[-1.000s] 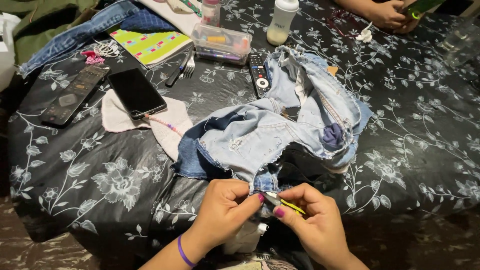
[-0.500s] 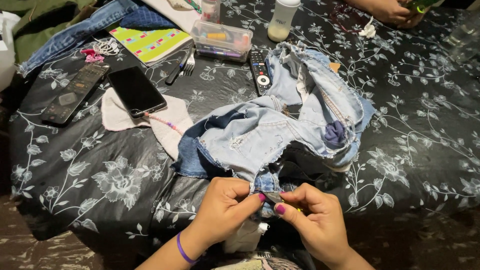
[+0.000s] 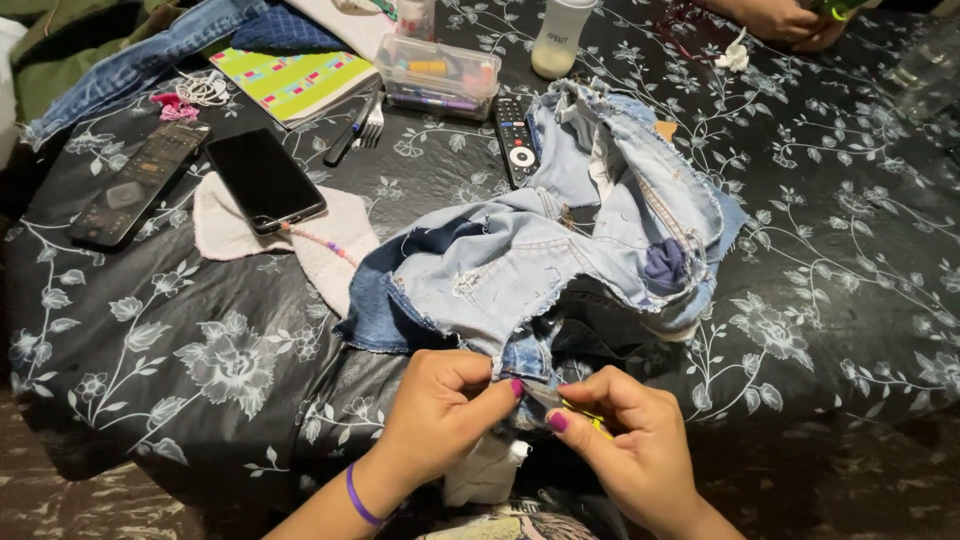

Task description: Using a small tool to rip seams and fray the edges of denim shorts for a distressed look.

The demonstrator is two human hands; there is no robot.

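Observation:
A pale blue denim garment (image 3: 560,240) with frayed edges lies bunched on the black floral tablecloth (image 3: 180,350). My left hand (image 3: 440,405) pinches the garment's lower edge at the table's near side. Beside it, my right hand (image 3: 625,445) grips a small yellow-handled tool (image 3: 575,405) with its tip against that same denim edge. A purple band circles my left wrist. A white piece of cloth (image 3: 485,470) hangs below my hands.
On the table: a black phone (image 3: 265,180) on a white cloth, two remotes (image 3: 135,185) (image 3: 517,140), a clear plastic box (image 3: 437,75), a fork (image 3: 372,115), a striped notebook (image 3: 290,80), a white bottle (image 3: 558,38). Another person's hand (image 3: 785,18) rests at the far edge.
My hands have stayed at the denim edge, with only small shifts of the fingers and the tool. The view has tilted slightly.

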